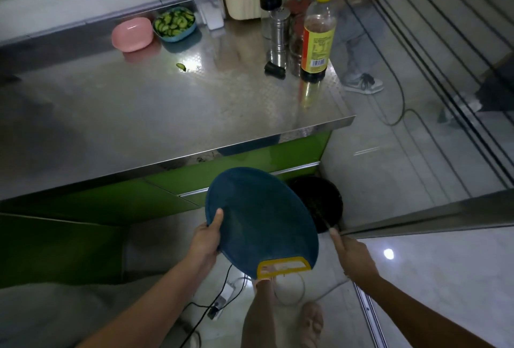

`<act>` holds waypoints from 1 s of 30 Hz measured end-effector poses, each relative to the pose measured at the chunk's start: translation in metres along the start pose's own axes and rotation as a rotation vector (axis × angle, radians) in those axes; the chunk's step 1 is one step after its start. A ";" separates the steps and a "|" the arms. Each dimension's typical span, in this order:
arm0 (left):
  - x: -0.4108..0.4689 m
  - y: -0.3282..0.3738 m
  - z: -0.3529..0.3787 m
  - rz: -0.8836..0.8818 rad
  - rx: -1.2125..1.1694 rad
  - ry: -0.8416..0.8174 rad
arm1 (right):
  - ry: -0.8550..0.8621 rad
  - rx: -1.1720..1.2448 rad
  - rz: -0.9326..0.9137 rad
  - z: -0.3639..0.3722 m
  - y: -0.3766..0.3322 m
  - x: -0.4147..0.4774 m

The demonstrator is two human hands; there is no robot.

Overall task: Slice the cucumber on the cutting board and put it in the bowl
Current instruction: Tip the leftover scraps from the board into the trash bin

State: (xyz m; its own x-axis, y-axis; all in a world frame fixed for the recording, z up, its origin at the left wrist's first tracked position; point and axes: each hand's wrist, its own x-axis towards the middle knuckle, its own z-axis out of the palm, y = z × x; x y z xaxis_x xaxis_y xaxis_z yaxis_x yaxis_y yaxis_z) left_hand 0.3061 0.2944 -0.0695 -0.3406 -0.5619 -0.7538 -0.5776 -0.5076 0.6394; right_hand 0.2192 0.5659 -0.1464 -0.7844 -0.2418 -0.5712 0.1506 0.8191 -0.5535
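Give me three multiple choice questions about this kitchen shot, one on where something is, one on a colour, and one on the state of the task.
1. Where is the cutting board?
A. Flat on the counter
B. Held off the counter above a dark bin
C. In the beige basket

2. What colour is the bowl holding the cucumber slices?
A. Pink
B. Blue
C. White

3. What is the state of the board's surface?
A. Bare
B. Holding a whole cucumber
C. Covered in slices

Answers:
1 B: the left hand grips the board's edge, tilted over the dark bin, with the counter behind it.
2 B: the slices sit in the blue bowl beside the pink bowl.
3 A: no cucumber shows on the board.
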 end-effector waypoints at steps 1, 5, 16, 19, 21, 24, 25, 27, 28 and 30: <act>-0.001 0.001 0.005 0.000 -0.007 -0.003 | -0.066 -0.041 -0.083 -0.001 -0.008 -0.008; -0.002 0.000 0.020 -0.002 0.026 -0.019 | -0.182 -0.339 -0.389 0.014 -0.021 -0.024; -0.006 0.016 0.011 0.049 0.001 -0.001 | -0.068 -0.230 0.096 -0.001 0.013 0.001; -0.006 0.015 0.002 0.035 0.012 -0.027 | -0.051 -0.060 0.251 -0.003 0.010 0.010; -0.009 0.014 -0.005 0.044 0.020 -0.041 | -0.025 0.169 0.365 -0.002 0.002 0.008; -0.015 0.013 -0.017 0.073 0.075 -0.093 | -0.010 0.278 0.378 -0.010 -0.005 0.000; -0.016 0.014 -0.022 0.087 0.092 -0.116 | 0.004 0.286 0.347 -0.014 -0.008 -0.004; -0.020 0.018 -0.033 0.112 0.103 -0.141 | 0.052 0.284 0.243 -0.023 -0.013 -0.016; -0.021 0.021 -0.040 0.122 0.100 -0.148 | 0.076 0.259 0.188 -0.028 -0.014 -0.024; -0.023 0.031 -0.052 0.141 0.083 -0.148 | 0.129 0.216 0.092 -0.036 -0.017 -0.040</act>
State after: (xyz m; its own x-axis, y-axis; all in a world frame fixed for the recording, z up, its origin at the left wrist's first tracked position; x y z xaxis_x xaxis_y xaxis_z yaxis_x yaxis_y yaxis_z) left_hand 0.3350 0.2578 -0.0243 -0.5242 -0.5184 -0.6756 -0.5734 -0.3717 0.7301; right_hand 0.2266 0.5807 -0.0928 -0.8296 -0.0920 -0.5507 0.3388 0.7010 -0.6275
